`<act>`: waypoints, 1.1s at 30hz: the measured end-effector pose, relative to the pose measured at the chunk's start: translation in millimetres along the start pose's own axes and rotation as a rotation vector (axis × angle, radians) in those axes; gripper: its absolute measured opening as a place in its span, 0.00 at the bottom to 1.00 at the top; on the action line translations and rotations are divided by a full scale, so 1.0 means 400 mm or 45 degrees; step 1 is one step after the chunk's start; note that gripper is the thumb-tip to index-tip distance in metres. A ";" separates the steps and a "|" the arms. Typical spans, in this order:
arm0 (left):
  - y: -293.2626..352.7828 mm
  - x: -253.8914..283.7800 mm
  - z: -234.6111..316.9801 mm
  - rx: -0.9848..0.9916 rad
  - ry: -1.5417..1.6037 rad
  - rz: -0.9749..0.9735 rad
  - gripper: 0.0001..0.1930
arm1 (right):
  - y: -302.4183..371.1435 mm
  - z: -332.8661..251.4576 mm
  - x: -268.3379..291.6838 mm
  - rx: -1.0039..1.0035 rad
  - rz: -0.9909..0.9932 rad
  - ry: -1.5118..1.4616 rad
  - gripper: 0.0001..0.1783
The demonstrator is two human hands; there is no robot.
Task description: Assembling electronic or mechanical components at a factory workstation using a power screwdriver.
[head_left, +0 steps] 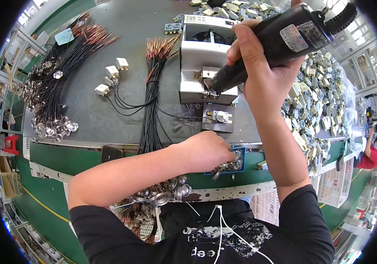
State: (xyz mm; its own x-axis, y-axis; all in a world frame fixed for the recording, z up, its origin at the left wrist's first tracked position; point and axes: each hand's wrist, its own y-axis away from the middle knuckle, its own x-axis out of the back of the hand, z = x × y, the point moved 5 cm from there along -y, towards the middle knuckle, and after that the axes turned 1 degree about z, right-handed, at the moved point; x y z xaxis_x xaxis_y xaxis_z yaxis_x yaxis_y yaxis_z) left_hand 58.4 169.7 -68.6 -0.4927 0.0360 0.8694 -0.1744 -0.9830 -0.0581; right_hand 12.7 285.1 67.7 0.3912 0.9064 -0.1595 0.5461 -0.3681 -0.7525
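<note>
My right hand [263,66] is wrapped round a black electric screwdriver [281,37], its nose tilted down to the front of a white screw feeder [202,55]. Below the feeder, a metal block [209,128] carries a small component with a round silver top [220,116], and a black wire runs to it. My left hand [208,152] is over a blue tray [242,165] of small metal parts. Its fingers are curled down and mostly hidden, so what they pinch does not show.
Black wires [149,127] with copper ends lie bundled left of the feeder, white connectors [111,71] beside them. Another wire bundle with silver caps [49,127] lies far left. Small cream-coloured components [305,105] are heaped at right. Loose springs [184,116] lie near the block.
</note>
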 end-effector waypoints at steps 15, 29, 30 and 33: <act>-0.002 0.000 -0.002 -0.051 0.043 0.156 0.07 | 0.003 0.019 0.006 -0.026 -0.008 0.116 0.17; 0.023 0.074 -0.007 0.128 -0.039 0.063 0.09 | 0.030 -0.055 0.028 -0.300 0.196 0.168 0.11; 0.029 0.109 -0.021 0.121 -0.081 0.140 0.08 | 0.029 -0.077 0.037 -0.304 0.214 0.230 0.12; 0.085 0.214 -0.066 0.320 -0.106 0.629 0.03 | 0.044 -0.106 0.073 -0.324 0.086 0.258 0.15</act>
State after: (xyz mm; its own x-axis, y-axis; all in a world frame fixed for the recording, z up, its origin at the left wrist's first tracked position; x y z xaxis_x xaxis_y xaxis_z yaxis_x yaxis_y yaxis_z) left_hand -12.2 144.3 -9.0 -0.3936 -0.4439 0.8050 0.2739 -0.8925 -0.3583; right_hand 65.0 296.4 77.0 0.5582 0.8280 -0.0541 0.6715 -0.4890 -0.5567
